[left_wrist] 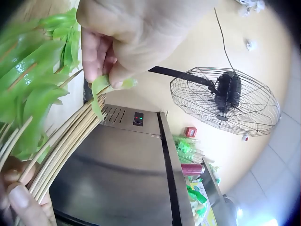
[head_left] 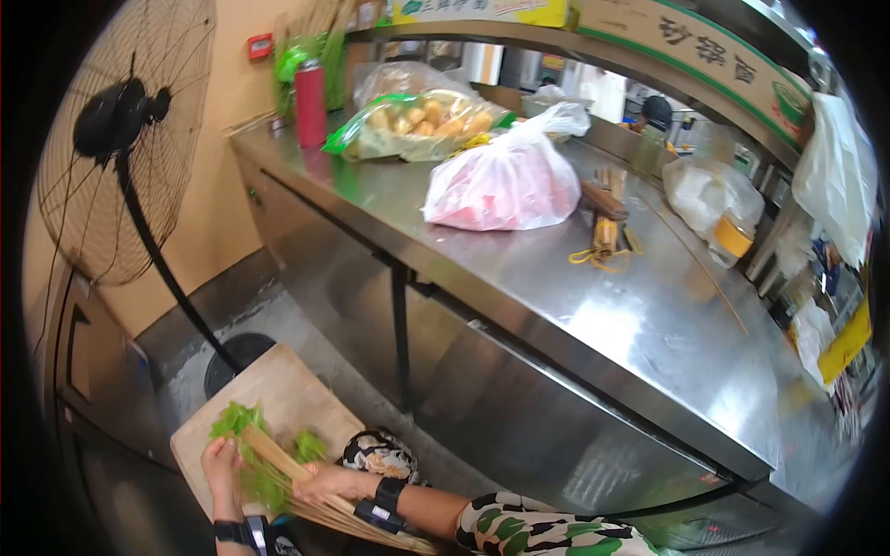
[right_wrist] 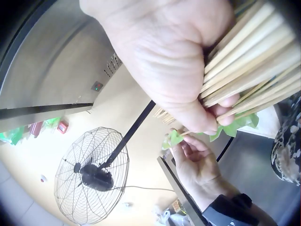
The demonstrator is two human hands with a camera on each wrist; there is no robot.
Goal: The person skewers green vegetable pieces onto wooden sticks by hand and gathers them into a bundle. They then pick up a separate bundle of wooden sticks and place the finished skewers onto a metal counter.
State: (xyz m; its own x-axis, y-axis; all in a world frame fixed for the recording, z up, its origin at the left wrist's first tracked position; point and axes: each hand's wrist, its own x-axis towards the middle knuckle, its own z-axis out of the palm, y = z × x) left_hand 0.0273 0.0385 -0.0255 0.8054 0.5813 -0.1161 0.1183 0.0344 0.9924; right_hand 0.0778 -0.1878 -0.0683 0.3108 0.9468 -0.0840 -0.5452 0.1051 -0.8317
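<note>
My right hand [head_left: 336, 482] grips a thick bundle of thin bamboo skewers [right_wrist: 249, 61], which slants across the wooden board [head_left: 283, 380]. Between thumb and fingers, my left hand [head_left: 221, 468] pinches a folded green leaf [left_wrist: 97, 92] at the tip of one skewer, as the left wrist view shows. Right beside this leaf are the other skewers' bare tips [left_wrist: 84, 115]. Several leafy green pieces [left_wrist: 35, 80] lie on the board, some with skewers through them. In the right wrist view, my right thumb and palm cover part of the bundle.
A standing fan [head_left: 116, 120] is beyond the board at left. On the steel counter [head_left: 389, 204] stand a red bottle [head_left: 310, 104], a white bag with pinkish contents [head_left: 505, 181], a bag of yellowish pieces [head_left: 426, 120] and a banded stick bundle [head_left: 607, 222]. A patterned trouser knee [head_left: 378, 454] adjoins the board.
</note>
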